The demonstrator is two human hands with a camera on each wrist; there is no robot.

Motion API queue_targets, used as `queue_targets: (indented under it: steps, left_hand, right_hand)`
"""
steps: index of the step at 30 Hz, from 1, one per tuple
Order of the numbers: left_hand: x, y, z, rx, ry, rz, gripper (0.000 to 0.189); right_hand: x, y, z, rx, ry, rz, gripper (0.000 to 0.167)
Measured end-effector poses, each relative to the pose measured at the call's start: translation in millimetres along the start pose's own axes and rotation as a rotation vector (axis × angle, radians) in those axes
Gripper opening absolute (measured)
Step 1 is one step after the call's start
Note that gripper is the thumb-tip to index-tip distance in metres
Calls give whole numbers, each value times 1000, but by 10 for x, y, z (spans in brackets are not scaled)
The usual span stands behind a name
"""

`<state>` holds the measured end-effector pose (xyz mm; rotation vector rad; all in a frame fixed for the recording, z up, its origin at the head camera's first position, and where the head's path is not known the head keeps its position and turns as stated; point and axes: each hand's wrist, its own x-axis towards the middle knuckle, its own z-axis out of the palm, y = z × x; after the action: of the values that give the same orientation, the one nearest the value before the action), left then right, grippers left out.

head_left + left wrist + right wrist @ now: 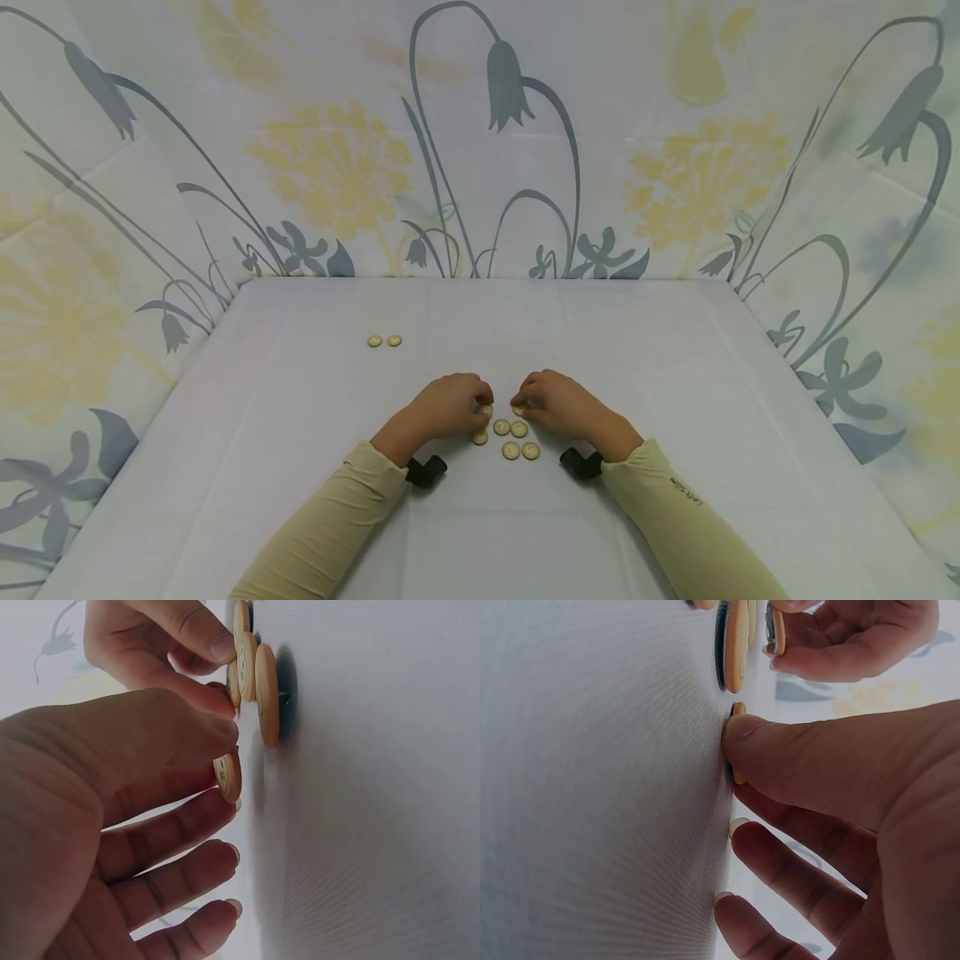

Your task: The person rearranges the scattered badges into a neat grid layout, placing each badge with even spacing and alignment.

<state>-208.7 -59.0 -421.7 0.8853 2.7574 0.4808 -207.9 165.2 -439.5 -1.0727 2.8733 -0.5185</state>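
Observation:
Between the thumb and index finger of my left hand (448, 405) is a small round wooden disc (227, 778) with dark markings on its face, lifted off the cloth in the left wrist view. The other fingers spread loosely beside it. My right hand (564, 406) pinches a similar disc (739, 709) low at the cloth surface, its thumb covering most of it. Between and just in front of the hands lie several more discs, including a pair (511, 451) nearest me. One disc (480, 437) sits right below the left fingertips.
Two more discs (385, 341) lie side by side farther back on the left. A white cloth covers the table (300, 500). Floral fabric (480, 167) hangs behind it and along both sides. Black wrist devices (427, 472) sit under both sleeve cuffs.

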Motion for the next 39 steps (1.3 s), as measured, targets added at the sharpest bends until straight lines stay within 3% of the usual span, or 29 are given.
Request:
queue_targets:
  steps: [13, 27, 39]
  left_hand:
    - [2, -100, -123, -13, 11, -70, 22]
    - [37, -420, -366, -10, 60, -127, 21]
    - [98, -768, -418, -4, 143, -174, 25]
  right_hand:
    - [9, 14, 4, 4, 9, -19, 18]
    - [-11, 34, 27, -20, 8, -12, 18]
    - [-11, 7, 10, 0, 7, -8, 18]
